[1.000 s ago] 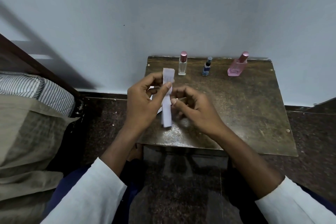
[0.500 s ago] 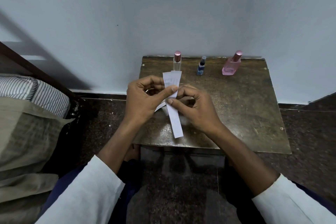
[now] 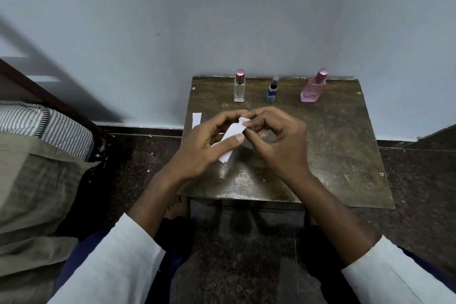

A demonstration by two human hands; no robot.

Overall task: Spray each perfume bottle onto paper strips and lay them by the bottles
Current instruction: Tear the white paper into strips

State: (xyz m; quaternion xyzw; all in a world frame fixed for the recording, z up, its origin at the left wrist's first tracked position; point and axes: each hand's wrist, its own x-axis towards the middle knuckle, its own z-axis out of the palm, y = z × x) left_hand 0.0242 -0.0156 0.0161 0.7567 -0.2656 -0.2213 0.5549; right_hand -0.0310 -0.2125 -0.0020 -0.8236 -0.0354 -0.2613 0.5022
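Three perfume bottles stand in a row at the back of the small dark table (image 3: pixel 345 150): a clear bottle with a pink cap (image 3: pixel 239 86), a small blue bottle (image 3: pixel 272 90) and a pink bottle (image 3: pixel 313 87) that leans right. Over the table's middle, my left hand (image 3: pixel 204 145) and my right hand (image 3: pixel 278 140) both pinch a bunch of white paper strips (image 3: pixel 233 134), which tilts from upper right to lower left. Another white strip (image 3: pixel 196 119) lies at the table's left edge, partly behind my left hand.
A pale blue wall rises right behind the table. At the left is a bed with a striped mattress (image 3: pixel 44 126), an olive cover (image 3: pixel 32 192) and a dark wooden frame. The floor around the table is dark speckled stone.
The strips, upright before, now tilt and sit lower between my fingers. One strip now lies at the table's left edge. Both hands have shifted slightly toward the table's middle.
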